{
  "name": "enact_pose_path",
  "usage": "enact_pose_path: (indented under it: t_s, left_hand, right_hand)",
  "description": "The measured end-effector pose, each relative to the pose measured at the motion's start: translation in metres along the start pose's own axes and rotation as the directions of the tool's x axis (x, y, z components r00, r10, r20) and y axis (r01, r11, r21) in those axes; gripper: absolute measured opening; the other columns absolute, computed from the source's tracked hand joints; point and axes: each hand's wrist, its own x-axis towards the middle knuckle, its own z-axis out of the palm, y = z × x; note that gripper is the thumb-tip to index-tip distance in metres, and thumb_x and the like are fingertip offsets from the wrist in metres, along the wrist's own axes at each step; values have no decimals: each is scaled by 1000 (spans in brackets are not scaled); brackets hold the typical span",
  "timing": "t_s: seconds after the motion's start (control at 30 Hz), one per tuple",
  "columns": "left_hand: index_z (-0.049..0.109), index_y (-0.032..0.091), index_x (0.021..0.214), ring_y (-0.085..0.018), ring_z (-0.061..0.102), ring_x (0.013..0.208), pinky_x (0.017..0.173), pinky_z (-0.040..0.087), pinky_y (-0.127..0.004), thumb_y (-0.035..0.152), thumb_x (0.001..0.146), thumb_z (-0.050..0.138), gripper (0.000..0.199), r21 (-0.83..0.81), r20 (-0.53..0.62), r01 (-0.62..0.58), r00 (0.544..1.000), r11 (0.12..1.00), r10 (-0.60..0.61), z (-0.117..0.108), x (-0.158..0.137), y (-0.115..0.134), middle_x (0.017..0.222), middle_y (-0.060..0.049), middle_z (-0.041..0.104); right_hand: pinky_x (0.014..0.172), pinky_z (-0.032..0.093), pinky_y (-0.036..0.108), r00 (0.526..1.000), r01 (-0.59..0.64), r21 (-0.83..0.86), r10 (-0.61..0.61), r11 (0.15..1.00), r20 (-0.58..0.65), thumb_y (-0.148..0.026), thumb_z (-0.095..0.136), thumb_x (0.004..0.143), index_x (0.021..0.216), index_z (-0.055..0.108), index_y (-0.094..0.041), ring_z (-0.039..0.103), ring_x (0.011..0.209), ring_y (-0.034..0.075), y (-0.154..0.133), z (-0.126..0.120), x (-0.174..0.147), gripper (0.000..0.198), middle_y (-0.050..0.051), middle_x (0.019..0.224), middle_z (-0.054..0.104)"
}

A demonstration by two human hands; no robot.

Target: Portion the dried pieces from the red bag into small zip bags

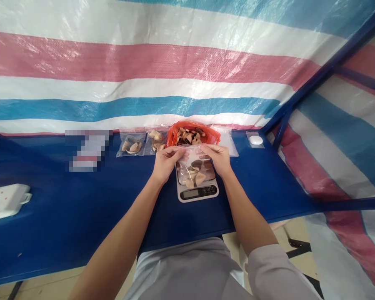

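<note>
A clear zip bag (192,168) with several dried, pale brown slices in its bottom hangs between my hands. My left hand (168,161) pinches the left end of its top edge, and my right hand (218,157) pinches the right end. Behind and below the bag lies a white kitchen scale (198,193) with a shiny plate, a small display and buttons. I cannot read any figure on the display. Just beyond my fingers stands an open red plastic bag (211,135) full of similar slices.
Left of the red bag lie two filled zip bags (132,143) (156,141). Flat zip bags (229,143) lie to its right, then a white oval object (255,140). A power strip (8,200) sits at the left of the blue table (81,216). Striped sheeting (143,62) hangs behind.
</note>
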Motion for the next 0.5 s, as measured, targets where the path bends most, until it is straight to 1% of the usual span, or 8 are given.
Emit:
enact_pose_path:
  t_s: [0.13, 0.27, 0.37, 0.5]
  left_hand:
    - [78, 15, 79, -18, 68, 65, 68, 57, -30, 47, 68, 85, 34, 36, 5, -28, 1000, 999, 28, 0, -1, -1, 74, -6, 76]
    - [79, 16, 82, -17, 68, 63, 68, 56, -30, 46, 69, 85, 33, 104, -13, -71, 997, 992, 72, 2, -4, -2, 71, -5, 75]
    - [79, 16, 82, -17, 67, 63, 69, 56, -29, 46, 71, 83, 31, 142, -24, -104, 994, 984, 109, 3, -5, -3, 67, -4, 73]
    - [79, 17, 80, -17, 67, 63, 69, 56, -30, 46, 71, 83, 32, 135, -25, -95, 995, 986, 99, 1, -3, -3, 69, -4, 74]
  right_hand:
    - [75, 64, 38, 999, 3, -20, -2, 1000, 53, -52, 81, 69, 82, 81, -22, 75, 78, 23, -1, 2, -3, 33, 3, 80, 78]
    - [73, 63, 37, 996, 16, -39, -13, 999, 93, -52, 80, 71, 79, 81, -22, 74, 77, 22, 2, 3, -3, 31, 2, 79, 78]
    - [69, 63, 35, 995, 40, -19, -38, 999, 97, -51, 79, 71, 80, 81, -22, 72, 71, 20, 5, 3, -2, 30, 1, 75, 77]
    - [67, 63, 34, 995, 62, -22, -60, 998, 83, -51, 80, 71, 83, 81, -23, 72, 72, 20, 4, 2, -2, 31, 0, 74, 77]
